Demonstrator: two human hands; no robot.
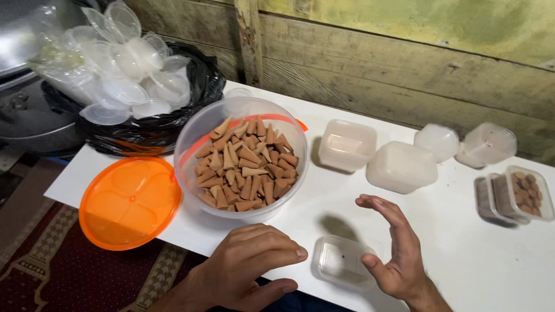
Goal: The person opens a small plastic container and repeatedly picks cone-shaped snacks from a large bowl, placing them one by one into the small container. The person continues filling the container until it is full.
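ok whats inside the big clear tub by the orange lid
The tub holds a heap of brown cones, piled roughly halfway up. Only the top layer shows; anything beneath them is covered.

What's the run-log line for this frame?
left hand: empty, near small clear box | right hand: open, beside box | cone tub: open | orange lid: on table

A small clear plastic container (341,261), squarish with rounded corners and empty apart from a tiny dark speck inside, sits upright and open on the white tabletop (451,242) near its front edge. It lies between the two hands, the left hand (254,266) curled just at its 9 o'clock and the right hand (396,254) spread open at its 3 o'clock, neither clearly touching it. The big clear bowl of brown cones (243,164) stands at its 11 o'clock.
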